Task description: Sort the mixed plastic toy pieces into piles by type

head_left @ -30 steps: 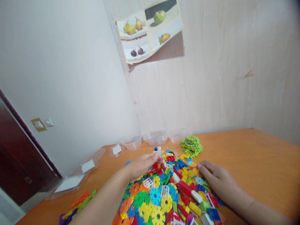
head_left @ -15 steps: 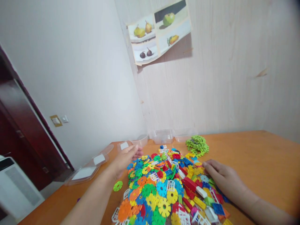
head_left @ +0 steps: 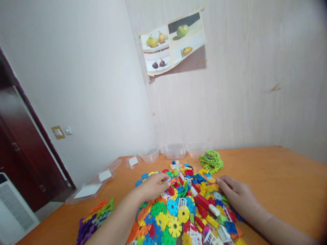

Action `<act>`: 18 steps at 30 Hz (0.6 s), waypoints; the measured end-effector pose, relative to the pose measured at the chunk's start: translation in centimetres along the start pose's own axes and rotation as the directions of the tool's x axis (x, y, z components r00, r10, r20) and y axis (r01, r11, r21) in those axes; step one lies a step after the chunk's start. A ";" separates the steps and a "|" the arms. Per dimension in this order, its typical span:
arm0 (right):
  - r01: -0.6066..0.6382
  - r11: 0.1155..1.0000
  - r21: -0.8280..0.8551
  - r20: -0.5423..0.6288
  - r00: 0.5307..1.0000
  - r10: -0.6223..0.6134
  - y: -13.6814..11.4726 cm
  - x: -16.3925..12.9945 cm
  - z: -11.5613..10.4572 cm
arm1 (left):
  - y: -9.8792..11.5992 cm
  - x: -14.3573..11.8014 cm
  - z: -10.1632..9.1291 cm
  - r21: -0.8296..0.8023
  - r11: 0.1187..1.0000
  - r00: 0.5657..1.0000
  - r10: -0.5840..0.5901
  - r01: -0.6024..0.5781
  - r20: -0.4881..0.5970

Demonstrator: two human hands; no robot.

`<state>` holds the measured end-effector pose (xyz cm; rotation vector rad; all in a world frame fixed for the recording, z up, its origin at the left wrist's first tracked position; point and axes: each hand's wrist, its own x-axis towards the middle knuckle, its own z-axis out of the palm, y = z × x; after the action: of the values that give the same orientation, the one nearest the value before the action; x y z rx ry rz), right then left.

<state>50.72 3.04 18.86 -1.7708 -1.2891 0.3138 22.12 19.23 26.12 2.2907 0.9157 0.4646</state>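
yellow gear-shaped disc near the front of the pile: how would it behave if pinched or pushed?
The yellow disc looks like thin moulded plastic, so probably stiff and light. It lies flat among other pieces, so it would likely slide rather than roll. Its notched rim may snag neighbouring discs when pushed, dragging some along.

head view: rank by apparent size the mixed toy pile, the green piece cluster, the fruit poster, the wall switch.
1. mixed toy pile
2. fruit poster
3. green piece cluster
4. wall switch
The pile lies nearest the camera, which inflates it.
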 end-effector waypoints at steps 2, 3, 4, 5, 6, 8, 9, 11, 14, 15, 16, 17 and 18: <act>-0.007 1.000 0.007 0.000 1.000 0.007 -0.1 0.0 0.0 | 0.3 0.5 0.1 0.007 1.000 0.999 0.004 -0.004 0.035; -0.011 1.000 0.011 0.002 1.000 0.011 -0.1 0.0 0.1 | 0.4 0.9 0.1 0.008 1.000 0.999 0.007 -0.007 0.041; -0.013 1.000 0.017 0.004 1.000 0.013 -0.1 0.0 0.1 | 0.5 1.3 0.1 0.010 1.000 0.999 0.013 -0.013 0.036; -0.016 1.000 0.022 0.005 1.000 0.015 -0.1 0.0 0.1 | 0.6 1.8 0.0 0.017 1.000 0.999 0.024 -0.024 0.021; -0.017 1.000 0.026 0.005 1.000 0.016 -0.1 0.0 0.1 | 0.7 2.4 0.0 0.027 0.999 0.999 0.037 -0.037 0.000; -0.010 1.000 0.023 0.002 1.000 0.010 0.0 0.0 0.2 | 0.9 3.6 0.1 0.052 0.997 0.997 0.063 -0.061 -0.035; -0.002 1.000 0.016 -0.001 1.000 0.002 0.0 0.1 0.2 | 0.9 4.3 0.3 0.063 0.996 0.996 0.072 -0.069 -0.044; 0.012 1.000 0.002 -0.006 1.000 -0.012 0.2 0.1 0.3 | 1.1 5.6 1.0 0.076 0.994 0.995 0.084 -0.080 -0.049; 0.015 1.000 -0.004 -0.012 1.000 -0.015 0.4 0.3 0.5 | 1.4 7.2 2.5 0.094 0.992 0.994 0.094 -0.089 -0.049; 0.011 1.000 -0.002 -0.013 1.000 -0.011 0.5 0.3 0.5 | 1.5 7.6 3.0 0.100 0.991 0.994 0.094 -0.089 -0.049; 0.008 1.000 0.001 -0.011 1.000 -0.008 0.6 0.4 0.6 | 1.6 8.0 3.5 0.104 0.991 0.994 0.093 -0.087 -0.050; 0.006 1.000 0.002 -0.011 1.000 -0.006 0.6 0.4 0.6 | 1.7 8.2 3.9 0.107 0.991 0.995 0.091 -0.085 -0.052; 0.003 1.000 0.002 -0.015 1.000 -0.003 0.6 0.4 0.6 | 1.8 8.3 4.2 0.110 0.990 0.994 0.090 -0.084 -0.056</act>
<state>50.85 3.65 18.18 -1.7664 -1.2803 0.2999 30.95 22.39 24.95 2.4337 0.8921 0.5371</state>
